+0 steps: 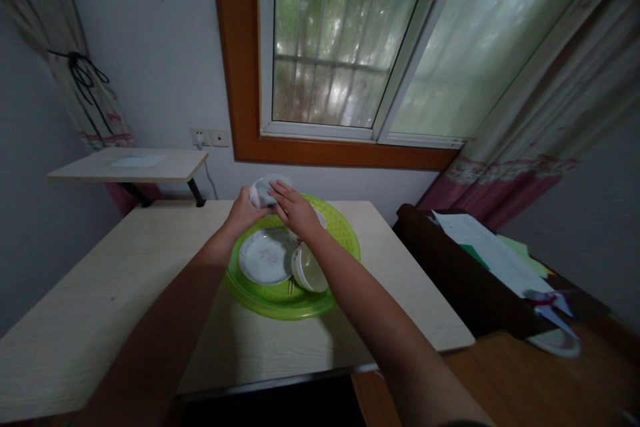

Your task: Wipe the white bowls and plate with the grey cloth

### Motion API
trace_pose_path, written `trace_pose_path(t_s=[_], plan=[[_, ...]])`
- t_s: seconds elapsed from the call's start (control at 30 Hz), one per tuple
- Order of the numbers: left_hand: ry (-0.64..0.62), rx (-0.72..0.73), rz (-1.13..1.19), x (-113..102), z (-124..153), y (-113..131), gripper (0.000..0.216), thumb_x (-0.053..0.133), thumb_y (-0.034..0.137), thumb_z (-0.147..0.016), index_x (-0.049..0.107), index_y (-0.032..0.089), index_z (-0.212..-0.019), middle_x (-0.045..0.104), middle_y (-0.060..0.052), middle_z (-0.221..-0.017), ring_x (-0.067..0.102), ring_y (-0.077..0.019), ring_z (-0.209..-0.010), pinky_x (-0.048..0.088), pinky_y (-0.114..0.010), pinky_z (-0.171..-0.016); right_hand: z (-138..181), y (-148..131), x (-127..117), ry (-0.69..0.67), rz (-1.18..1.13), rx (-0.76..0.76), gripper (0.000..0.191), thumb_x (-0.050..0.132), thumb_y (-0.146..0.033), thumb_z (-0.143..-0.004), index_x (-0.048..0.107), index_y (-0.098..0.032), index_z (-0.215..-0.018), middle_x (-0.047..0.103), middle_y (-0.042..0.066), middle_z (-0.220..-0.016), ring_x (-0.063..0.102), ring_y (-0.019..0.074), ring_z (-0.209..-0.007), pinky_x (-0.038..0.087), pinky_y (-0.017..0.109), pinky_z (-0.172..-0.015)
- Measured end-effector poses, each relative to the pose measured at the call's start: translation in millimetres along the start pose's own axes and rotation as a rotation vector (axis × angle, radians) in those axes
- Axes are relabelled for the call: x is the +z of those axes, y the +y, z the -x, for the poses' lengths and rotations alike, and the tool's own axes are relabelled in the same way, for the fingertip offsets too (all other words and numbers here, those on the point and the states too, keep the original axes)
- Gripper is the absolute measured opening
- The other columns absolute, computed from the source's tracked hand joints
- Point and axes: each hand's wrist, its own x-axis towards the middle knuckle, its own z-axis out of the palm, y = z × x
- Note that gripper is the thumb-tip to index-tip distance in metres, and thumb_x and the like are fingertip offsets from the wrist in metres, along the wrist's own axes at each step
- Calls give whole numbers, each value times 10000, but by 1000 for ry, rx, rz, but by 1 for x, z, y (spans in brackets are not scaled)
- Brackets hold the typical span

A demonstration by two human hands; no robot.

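Left hand point(245, 212) has its fingers closed around one pale grey-white, rounded, blurred object point(263, 189), while right hand point(297, 213) lays spread fingers over it, whether gripping I cannot tell. Below this grip, one round lime-green plastic tray point(280, 312) bears one white floral ceramic plate point(266, 257), one tipped white ceramic bowl point(311, 271) and thin pale sticks point(291, 287); leftward, one white paper sheet point(138, 161) carries illegible print.
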Motion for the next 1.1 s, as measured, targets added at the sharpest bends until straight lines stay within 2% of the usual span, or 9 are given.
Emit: trace_pose_path(t_s=[0.13,0.2,0.27,0.33,0.43,0.53,0.63,0.83,1.1], plan=[[-24,14,-110,-3,6,10,595,812,476,-596,432,224,-978,619,-37,-912,628,-232,-842,475,-327,-697,7,14,-3,159,-72,339,346,491,-336,-1001,666,-252,-1288,662,59,-1351,625,214,-1254,475,396,-1087],[-59,36,-119,-4,8,14,592,819,458,-591,435,225,-976,636,-50,-934,636,-241,-855,472,-323,-694,11,20,-5,144,-99,495,344,478,-409,-1005,725,-243,-1179,757,43,-1164,711,233,-1085,543,388,-967],[-93,67,-124,-3,10,17,588,817,451,-592,436,225,-979,646,-55,-944,640,-243,-857,467,-317,-686,12,22,-7,115,-105,559,376,457,-445,-1010,747,-232,-1120,782,38,-1065,732,237,-991,562,377,-901],[-115,95,-136,-3,11,18,586,807,452,-601,435,224,-992,649,-58,-942,640,-241,-844,457,-310,-664,12,19,-7,125,-98,523,387,437,-436,-1020,717,-233,-1192,762,51,-1142,717,232,-1043,548,376,-934],[-122,127,-158,-2,13,18,575,793,442,-617,431,219,-1004,649,-60,-933,639,-235,-819,438,-299,-631,8,6,-5,145,-62,337,422,433,-393,-1028,594,-226,-1381,617,89,-1408,583,220,-1301,446,400,-1106],[-144,176,-146,-1,15,18,525,770,402,-639,426,221,-992,646,-47,-905,634,-215,-781,427,-290,-617,4,-10,-3,46,11,134,426,470,-367,-1016,565,-246,-1413,490,74,-1533,374,230,-1474,310,471,-1212],[-176,209,-113,-1,17,19,490,747,373,-657,426,220,-994,635,-28,-852,612,-190,-706,417,-285,-595,2,-18,-2,-51,73,66,425,497,-364,-1008,548,-305,-1426,455,35,-1561,285,251,-1515,241,553,-1229],[-110,178,-179,0,14,18,542,775,395,-624,460,208,-1023,655,-70,-938,643,-236,-824,445,-305,-654,2,-6,0,27,-7,126,454,361,-358,-1054,489,-257,-1478,451,52,-1562,322,191,-1499,259,455,-1245],[-108,170,-186,-4,13,18,534,783,387,-630,467,213,-1025,649,-68,-978,643,-246,-883,477,-326,-710,10,24,3,178,-260,463,541,299,-509,-1046,606,-204,-1370,625,96,-1396,569,186,-1320,405,404,-1157]])
